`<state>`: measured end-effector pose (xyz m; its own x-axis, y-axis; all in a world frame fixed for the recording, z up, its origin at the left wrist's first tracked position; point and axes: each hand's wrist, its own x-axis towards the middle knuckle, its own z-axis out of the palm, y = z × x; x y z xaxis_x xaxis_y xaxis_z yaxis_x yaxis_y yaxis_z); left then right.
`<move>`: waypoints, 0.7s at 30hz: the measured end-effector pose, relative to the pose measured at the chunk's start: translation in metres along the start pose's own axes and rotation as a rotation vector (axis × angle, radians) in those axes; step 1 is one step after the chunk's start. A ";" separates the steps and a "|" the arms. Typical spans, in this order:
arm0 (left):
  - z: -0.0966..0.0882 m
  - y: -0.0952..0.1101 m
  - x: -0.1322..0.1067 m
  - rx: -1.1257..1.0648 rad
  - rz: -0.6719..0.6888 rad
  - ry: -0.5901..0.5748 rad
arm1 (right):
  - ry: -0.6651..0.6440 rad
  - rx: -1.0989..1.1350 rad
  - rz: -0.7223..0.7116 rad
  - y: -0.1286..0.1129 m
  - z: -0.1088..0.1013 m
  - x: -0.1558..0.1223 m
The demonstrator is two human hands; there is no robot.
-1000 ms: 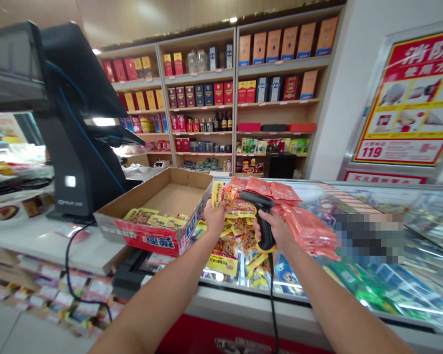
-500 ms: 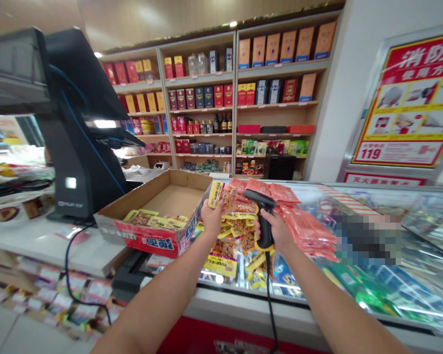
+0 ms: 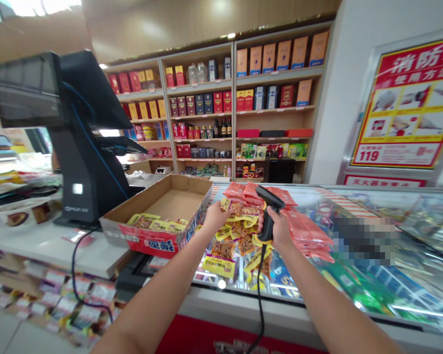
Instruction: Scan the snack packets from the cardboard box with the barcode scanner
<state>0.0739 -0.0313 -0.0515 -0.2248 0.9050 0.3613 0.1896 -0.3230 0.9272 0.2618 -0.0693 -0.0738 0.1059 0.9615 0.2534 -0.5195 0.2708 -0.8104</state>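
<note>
My right hand (image 3: 278, 227) is wrapped round the handle of a black and yellow barcode scanner (image 3: 268, 211), its head tilted to the right above a heap of snack packets. My left hand (image 3: 214, 216) is closed on a yellow snack packet (image 3: 232, 207) lying low on the yellow packet heap (image 3: 233, 246). A row of salmon-pink packets (image 3: 303, 226) lies to the right of the scanner. The scanner's black cable (image 3: 259, 290) hangs down over the counter's front.
An open cardboard box (image 3: 158, 216) with several yellow packets stands to the left of my left hand. A black checkout terminal (image 3: 77, 142) rises at the left on a white counter (image 3: 59, 246). All packets rest on a glass freezer lid (image 3: 376, 275). Shelves of boxed goods (image 3: 221, 103) fill the back wall.
My left hand has lowered the yellow packet from upright beside the scanner down onto the heap. The scanner's head has tipped to the right. The camera view has shifted slightly downward.
</note>
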 end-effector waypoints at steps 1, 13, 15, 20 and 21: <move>-0.007 0.003 -0.001 0.125 0.063 0.018 | 0.002 -0.001 0.004 0.000 0.000 0.000; -0.169 0.047 0.069 0.456 -0.239 -0.424 | -0.016 -0.015 -0.005 0.003 -0.001 0.001; -0.193 0.043 0.077 0.597 -0.237 -0.466 | -0.008 -0.010 -0.012 0.003 -0.001 0.001; -0.216 0.019 0.074 1.049 -0.201 -0.588 | 0.006 0.006 0.016 0.003 0.001 0.000; -0.215 0.015 0.071 1.116 -0.185 -0.596 | 0.008 0.008 0.023 0.002 0.001 -0.001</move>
<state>-0.1451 -0.0313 0.0096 0.0725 0.9885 -0.1327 0.9627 -0.0346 0.2683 0.2599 -0.0693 -0.0756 0.1011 0.9678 0.2305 -0.5284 0.2485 -0.8118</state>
